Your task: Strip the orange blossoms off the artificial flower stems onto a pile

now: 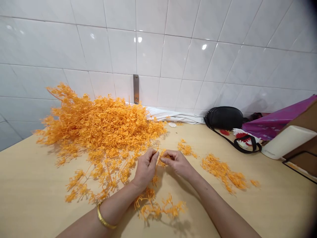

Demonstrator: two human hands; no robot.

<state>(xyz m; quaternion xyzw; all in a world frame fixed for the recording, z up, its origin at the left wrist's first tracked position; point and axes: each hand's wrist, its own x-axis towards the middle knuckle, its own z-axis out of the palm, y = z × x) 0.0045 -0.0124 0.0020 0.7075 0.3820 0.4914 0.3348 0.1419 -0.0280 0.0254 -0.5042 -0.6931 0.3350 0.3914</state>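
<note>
Thumb and fingers of my left hand (146, 167) are pinched round the thin stem of an orange artificial flower sprig (155, 180), whose blossoms hang below the hand. Close beside it, my right hand (178, 163) pinches a small orange piece at the same sprig; the fingers partly hide it. A large heap of orange artificial flower sprays (104, 124) lies to the left and behind my left hand. Under my wrists, another loose orange spray (160, 208) rests on the table. Small detached orange flowers (224, 173) lie in a pile right of my right hand.
A black bag (225, 118) with a strap stands at the back right, near red and white artificial flowers (244, 138). Beyond are a purple plastic sheet (274, 120) and a cream cylinder (287, 142). A white tiled wall (173, 56) closes off the table's (267, 205) back.
</note>
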